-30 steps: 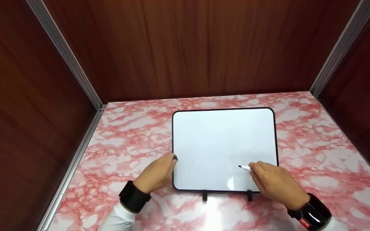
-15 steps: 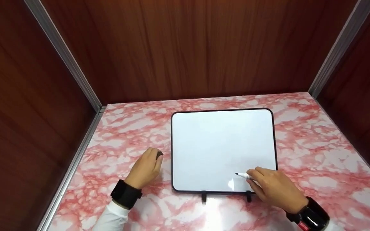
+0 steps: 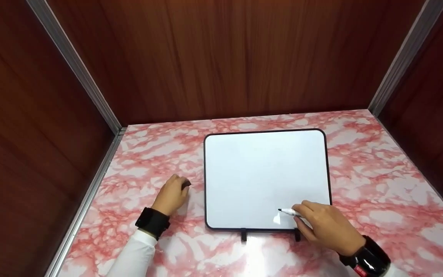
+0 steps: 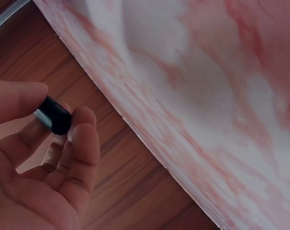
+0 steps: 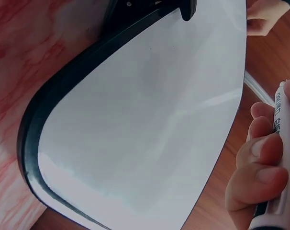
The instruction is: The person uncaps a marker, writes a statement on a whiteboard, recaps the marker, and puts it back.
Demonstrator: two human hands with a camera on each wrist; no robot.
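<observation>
In the left-centre of the head view, the left hand (image 3: pixel 169 196) is pinching a small black cap (image 3: pixel 185 184) between thumb and fingers, just beside the left edge of the whiteboard (image 3: pixel 263 177). In the lower right, the right hand (image 3: pixel 323 225) is grasping a white marker (image 3: pixel 290 212), its fingers curling round the barrel and its dark tip pointing left over the board's lower part; whether the tip is touching, I cannot tell. The board is occupying the frame's centre-right, its lower edge resting on 2 black supports (image 3: pixel 243 234) above the marbled table (image 3: pixel 390 184).

As for progress, the uncapping is looking complete: marker and cap are sitting well apart, 1 in each hand. No ink is showing on the board, so any writing is seemingly waiting to begin, and the cap is awaiting its return.
</observation>
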